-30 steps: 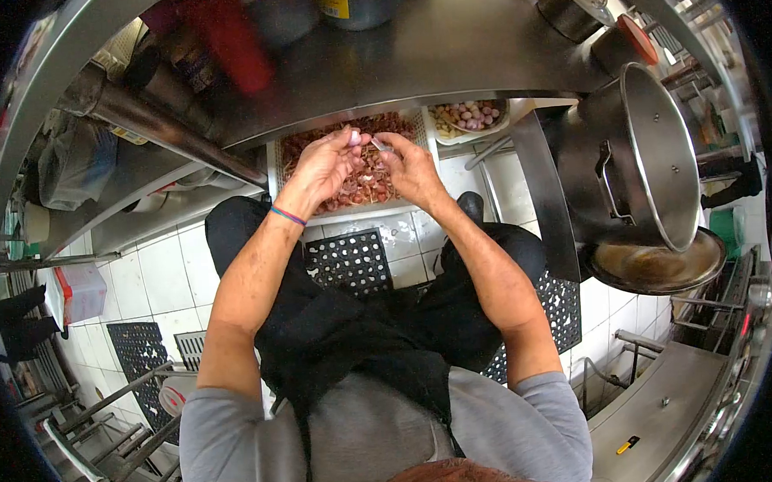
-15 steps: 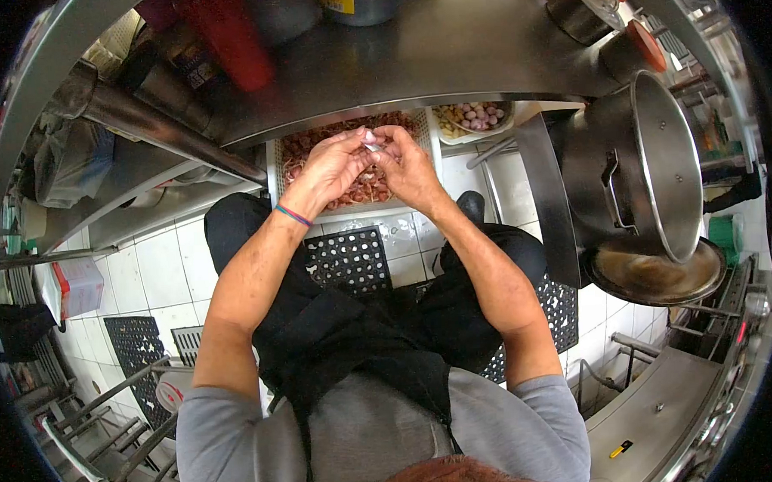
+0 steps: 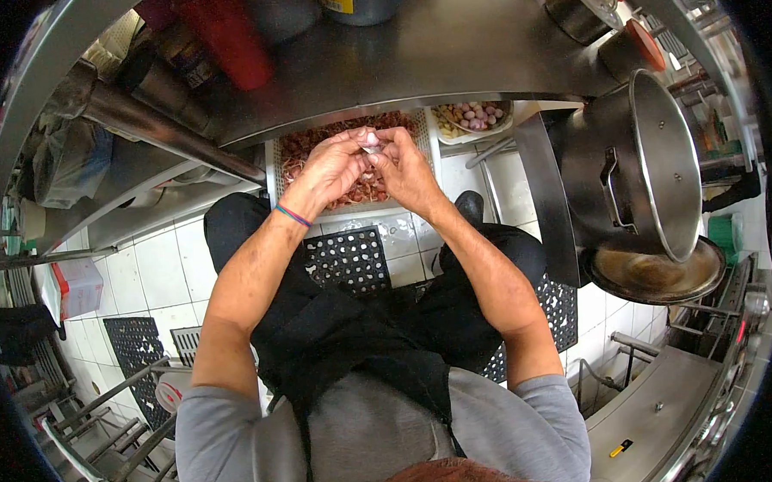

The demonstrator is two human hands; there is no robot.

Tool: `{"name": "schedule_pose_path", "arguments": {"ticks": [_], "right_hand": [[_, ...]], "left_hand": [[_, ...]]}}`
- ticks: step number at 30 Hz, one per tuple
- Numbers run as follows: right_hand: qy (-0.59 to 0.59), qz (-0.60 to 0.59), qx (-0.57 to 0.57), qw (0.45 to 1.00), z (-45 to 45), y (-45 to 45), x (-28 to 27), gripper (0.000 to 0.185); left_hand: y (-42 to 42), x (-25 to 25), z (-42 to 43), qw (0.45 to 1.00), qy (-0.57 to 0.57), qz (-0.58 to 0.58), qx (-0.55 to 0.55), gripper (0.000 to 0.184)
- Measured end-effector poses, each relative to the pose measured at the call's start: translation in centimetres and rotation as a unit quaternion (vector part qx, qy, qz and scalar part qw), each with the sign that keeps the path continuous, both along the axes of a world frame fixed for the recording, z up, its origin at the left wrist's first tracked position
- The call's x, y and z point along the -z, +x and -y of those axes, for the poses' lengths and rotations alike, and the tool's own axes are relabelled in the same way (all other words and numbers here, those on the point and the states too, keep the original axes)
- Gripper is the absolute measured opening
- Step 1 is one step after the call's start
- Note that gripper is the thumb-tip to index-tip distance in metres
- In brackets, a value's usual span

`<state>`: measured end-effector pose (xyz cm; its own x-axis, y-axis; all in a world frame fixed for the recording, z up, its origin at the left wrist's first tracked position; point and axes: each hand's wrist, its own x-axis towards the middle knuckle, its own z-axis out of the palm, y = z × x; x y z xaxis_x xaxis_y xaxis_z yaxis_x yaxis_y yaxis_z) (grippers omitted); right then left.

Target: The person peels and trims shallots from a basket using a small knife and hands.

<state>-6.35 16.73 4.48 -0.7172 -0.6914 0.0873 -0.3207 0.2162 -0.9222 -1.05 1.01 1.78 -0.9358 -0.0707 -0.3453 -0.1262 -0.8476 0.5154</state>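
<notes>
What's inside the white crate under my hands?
The crate holds reddish pieces. Your left hand and right hand cover some; the counter hides the far end, and anything under the top layer can't be seen.

Location: commercial kitchen. Indicators: stainless-steel worktable (image 3: 455,53), oversized stockpot (image 3: 628,166), white floor tiles (image 3: 161,277), perforated rubber mat (image 3: 352,249) and slotted floor grate (image 3: 186,345). Food stock is present: small pale-purple bulbs (image 3: 486,114) in a tub (image 3: 463,139) beside a white crate (image 3: 435,157) near the worktable edge.
</notes>
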Motion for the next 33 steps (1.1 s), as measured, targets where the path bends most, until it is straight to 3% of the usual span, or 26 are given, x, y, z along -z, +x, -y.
{"name": "schedule_pose_path", "arguments": {"ticks": [28, 31, 33], "right_hand": [[-0.043, -0.131, 0.002, 0.99, -0.1, -0.8, 0.5, 0.02], [-0.044, 0.015, 0.041, 0.998, -0.1, -1.1, 1.2, 0.023], [0.025, 0.007, 0.075, 0.997, -0.5, -1.2, -0.5, 0.023]], "left_hand": [[0.4, 0.1, 0.3, 1.0, -0.012, 0.009, 0.011, 0.017], [0.4, -0.2, 0.5, 0.999, -0.023, 0.022, 0.018, 0.018], [0.4, -0.3, 0.7, 0.999, -0.035, 0.036, 0.015, 0.018]]}}
